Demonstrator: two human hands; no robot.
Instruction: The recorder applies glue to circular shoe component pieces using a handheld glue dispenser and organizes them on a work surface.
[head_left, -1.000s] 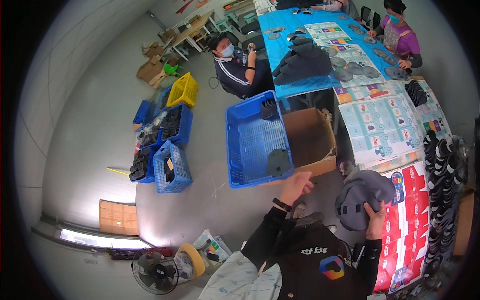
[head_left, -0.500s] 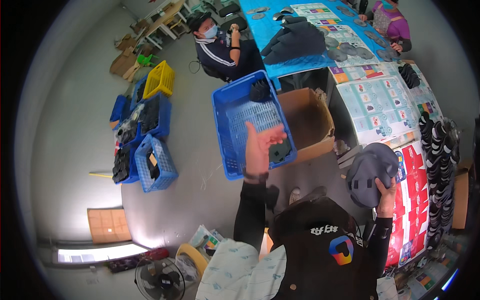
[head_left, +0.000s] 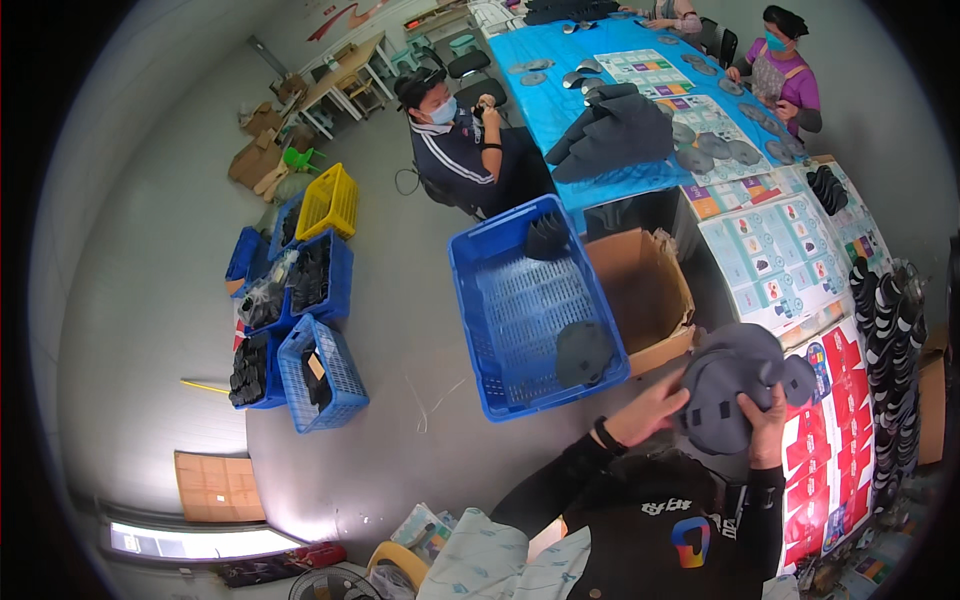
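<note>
A bundle of dark grey, rounded fabric pieces (head_left: 722, 400) with small black rectangular patches is held in front of me, right of the blue crate. My right hand (head_left: 766, 428) grips its right part, thumb on the upper face. My left hand (head_left: 646, 410) is closed at its left edge, with some fingertips hidden. A smaller round grey part (head_left: 798, 380) sticks out beyond the bundle on the right. Inside the large blue crate (head_left: 488, 372), a similar grey piece (head_left: 584, 352) lies at the near right. A dark curved stack (head_left: 546, 237) sits at its far right.
A cardboard box (head_left: 640, 290) adjoins the crate's right side. Beyond it is a blue-covered table (head_left: 625, 65) bearing grey pieces. One person (head_left: 455, 150) sits left of this table. Rows of black curved pieces (head_left: 890, 370) line the right. More crates (head_left: 322, 375) stand left.
My left hand has moved from above the blue crate, right and nearer, to the grey bundle in my right hand. A grey piece in the crate is now uncovered. The view has shifted.
</note>
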